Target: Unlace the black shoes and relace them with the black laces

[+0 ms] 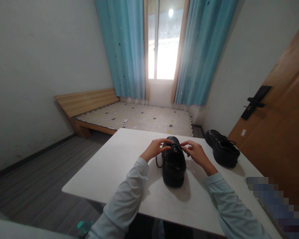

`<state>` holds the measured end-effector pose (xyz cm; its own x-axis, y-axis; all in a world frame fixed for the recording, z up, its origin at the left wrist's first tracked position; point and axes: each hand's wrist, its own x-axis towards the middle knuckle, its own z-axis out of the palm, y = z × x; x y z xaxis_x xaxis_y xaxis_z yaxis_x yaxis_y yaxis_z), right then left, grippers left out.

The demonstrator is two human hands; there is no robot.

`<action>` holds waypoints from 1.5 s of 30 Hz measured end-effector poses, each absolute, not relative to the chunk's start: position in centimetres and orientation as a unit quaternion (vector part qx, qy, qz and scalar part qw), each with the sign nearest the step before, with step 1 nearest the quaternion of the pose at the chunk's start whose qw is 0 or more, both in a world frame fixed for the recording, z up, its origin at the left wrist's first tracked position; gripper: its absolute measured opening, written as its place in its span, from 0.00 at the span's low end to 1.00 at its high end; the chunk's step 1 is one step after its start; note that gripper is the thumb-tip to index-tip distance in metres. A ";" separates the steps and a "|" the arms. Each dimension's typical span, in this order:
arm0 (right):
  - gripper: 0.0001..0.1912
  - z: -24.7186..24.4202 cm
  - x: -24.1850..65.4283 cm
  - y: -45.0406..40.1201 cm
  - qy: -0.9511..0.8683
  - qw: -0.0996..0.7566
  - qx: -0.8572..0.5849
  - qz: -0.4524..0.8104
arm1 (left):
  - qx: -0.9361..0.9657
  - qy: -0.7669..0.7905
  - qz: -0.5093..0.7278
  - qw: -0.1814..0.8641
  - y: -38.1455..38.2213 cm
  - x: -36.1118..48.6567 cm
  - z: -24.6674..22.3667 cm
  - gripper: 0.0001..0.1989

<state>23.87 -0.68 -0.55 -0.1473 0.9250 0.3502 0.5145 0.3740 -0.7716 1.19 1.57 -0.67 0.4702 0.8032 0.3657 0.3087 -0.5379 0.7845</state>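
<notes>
A black lace-up shoe (173, 171) stands on the white table (102, 166), heel toward me and toe pointing at the window. My left hand (156, 148) is at the left side of its laces, fingers pinched on a black shoelace. From the right, my right hand (194, 151) pinches the shoelace (185, 151) too, close to the lace holes. One loop of lace hangs down along the shoe's left side. The lace between my fingertips is thin, and its exact path is partly hidden by them.
A second black shoe (223, 149) sits at the table's right edge, beside a wooden door (276, 122) with a black handle. Beyond the table is a low bed (144, 116) with a white remote (125, 121) on it. A pixelated patch covers the lower right.
</notes>
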 end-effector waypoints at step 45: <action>0.16 -2.0 22.5 0.8 -0.652 0.524 -0.482 0.260 | 0.803 0.367 0.354 0.307 1.3 1.4 -0.3 0.16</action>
